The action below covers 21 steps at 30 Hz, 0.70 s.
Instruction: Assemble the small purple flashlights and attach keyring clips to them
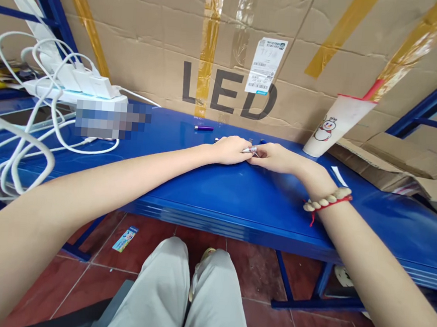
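My left hand (pixel 232 151) lies low over the blue tabletop, palm down, fingers curled. A slim silver, pen-like piece (pixel 249 150) shows between it and my right hand (pixel 274 158), whose thumb and fingers close on its right end. The left hand's fingers are bent around the other end, mostly out of sight. A thin dark tip (pixel 216 139) pokes out at the left side of the left hand. Behind the hands lies a short purple pen-like tube (pixel 204 128). A small dark blue piece (pixel 263 142) sits just beyond the right fingers.
A white power strip (pixel 76 97) with tangled white cables (pixel 27 138) occupies the left. At right stand a tilted paper cup (pixel 337 125) with a red straw and an open cardboard box (pixel 396 162). A large LED carton (pixel 155 52) backs the blue table (pixel 215 198).
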Each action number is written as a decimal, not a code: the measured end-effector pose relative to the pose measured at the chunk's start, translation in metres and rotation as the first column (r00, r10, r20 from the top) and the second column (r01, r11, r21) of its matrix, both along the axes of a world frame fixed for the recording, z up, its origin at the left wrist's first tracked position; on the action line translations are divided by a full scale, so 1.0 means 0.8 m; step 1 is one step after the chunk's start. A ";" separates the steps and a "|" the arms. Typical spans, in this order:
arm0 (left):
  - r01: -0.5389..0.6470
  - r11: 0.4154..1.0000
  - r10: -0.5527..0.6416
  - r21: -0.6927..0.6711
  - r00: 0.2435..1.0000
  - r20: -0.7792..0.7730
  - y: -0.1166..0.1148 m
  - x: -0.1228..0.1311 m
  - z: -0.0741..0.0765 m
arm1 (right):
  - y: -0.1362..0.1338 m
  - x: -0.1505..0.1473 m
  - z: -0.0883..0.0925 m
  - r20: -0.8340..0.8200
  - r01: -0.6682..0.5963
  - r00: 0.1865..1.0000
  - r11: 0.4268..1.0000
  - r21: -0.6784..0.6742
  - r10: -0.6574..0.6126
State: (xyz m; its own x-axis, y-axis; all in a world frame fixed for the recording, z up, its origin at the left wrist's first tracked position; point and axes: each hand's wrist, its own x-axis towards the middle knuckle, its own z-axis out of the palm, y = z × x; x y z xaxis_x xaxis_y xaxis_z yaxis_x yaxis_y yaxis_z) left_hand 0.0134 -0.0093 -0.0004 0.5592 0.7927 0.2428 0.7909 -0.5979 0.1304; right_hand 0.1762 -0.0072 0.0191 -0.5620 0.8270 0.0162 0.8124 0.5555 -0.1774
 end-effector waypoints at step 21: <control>0.002 1.000 -0.002 -0.013 1.000 0.022 0.001 0.000 -0.001 | 0.009 0.006 -0.005 -0.009 -0.040 0.999 0.999 0.006 0.040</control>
State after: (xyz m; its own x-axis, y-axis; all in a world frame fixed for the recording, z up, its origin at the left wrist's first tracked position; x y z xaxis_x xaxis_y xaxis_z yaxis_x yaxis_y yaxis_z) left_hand 0.0136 -0.0085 -0.0008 0.5555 0.7947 0.2448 0.7867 -0.5976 0.1549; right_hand 0.1807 -0.0001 0.0153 -0.5945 0.8036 0.0261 0.7877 0.5886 -0.1819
